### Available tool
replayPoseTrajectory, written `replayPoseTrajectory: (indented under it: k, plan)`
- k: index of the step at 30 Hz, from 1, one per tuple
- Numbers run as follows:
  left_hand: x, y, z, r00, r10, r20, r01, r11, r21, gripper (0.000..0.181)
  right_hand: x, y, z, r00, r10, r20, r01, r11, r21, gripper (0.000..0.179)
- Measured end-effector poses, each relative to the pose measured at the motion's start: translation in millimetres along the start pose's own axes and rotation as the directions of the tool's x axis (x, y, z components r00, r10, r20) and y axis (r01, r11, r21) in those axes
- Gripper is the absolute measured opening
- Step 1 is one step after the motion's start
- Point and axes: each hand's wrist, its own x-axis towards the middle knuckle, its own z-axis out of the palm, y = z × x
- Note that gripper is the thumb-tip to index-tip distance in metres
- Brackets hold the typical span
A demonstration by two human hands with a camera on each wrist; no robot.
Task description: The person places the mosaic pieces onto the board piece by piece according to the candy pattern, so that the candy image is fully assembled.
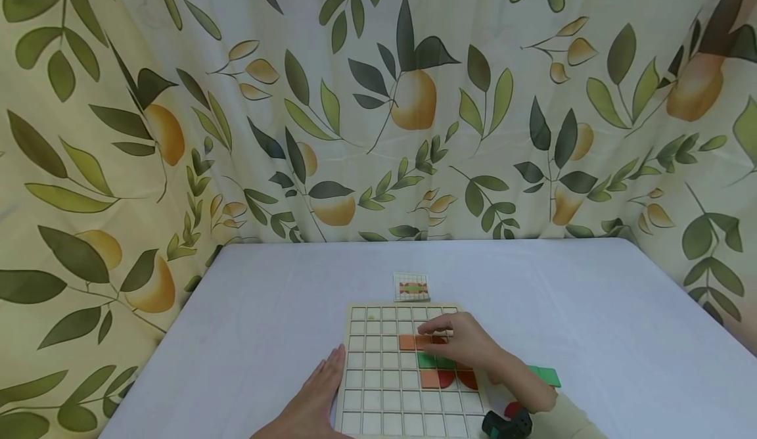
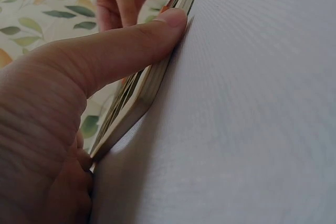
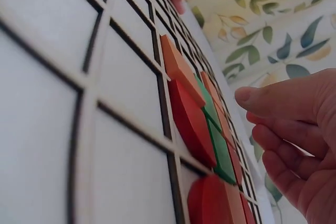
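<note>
A pale wooden grid board [image 1: 372, 399] lies on the table, with several coloured tiles set in its right half. My left hand [image 1: 322, 386] rests against the board's left side with straight fingers. Along the board's edge lies its thumb [image 2: 131, 48] in the left wrist view. My right hand [image 1: 467, 344] is over the upper rows, fingertips close to an orange tile [image 1: 407, 342]; in the right wrist view its thumb and loosely bent fingers hold nothing. Below are green tiles [image 1: 427, 360], another orange tile [image 1: 430, 379] and a red rounded tile [image 1: 446, 378]. The right hand partly hides the top row.
A small card [image 1: 411, 288] printed with a grid and coloured pattern lies just beyond the board. Right of the board, partly behind the right forearm, are a green piece [image 1: 545, 376] and a red piece [image 1: 512, 409]. A patterned curtain [image 1: 414, 163] hangs behind the table.
</note>
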Motion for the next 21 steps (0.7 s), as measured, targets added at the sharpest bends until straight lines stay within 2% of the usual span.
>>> replayPoseTrajectory:
  k: [10, 14, 21]
  plan:
    - [-1.0, -2.3, -0.5, 1.0, 0.03, -0.008, -0.03, 0.999, 0.018, 0.128, -26.2, -2, -14, 0.999, 0.043, -0.014, -0.044, 0.999, -0.019, 0.024]
    - [-1.3, -2.8, -0.2, 1.0, 0.016, -0.009, -0.016, 1.0, 0.006, 0.128, -34.6, -3, -20, 0.998, 0.067, -0.015, -0.068, 0.997, -0.027, 0.024]
    - [-1.2, -3.2, 0.7, 1.0, 0.028, -0.001, -0.028, 1.0, -0.006, 0.128, -52.6, 1, -32, 0.993, 0.112, -0.028, -0.112, 0.994, 0.017, 0.027]
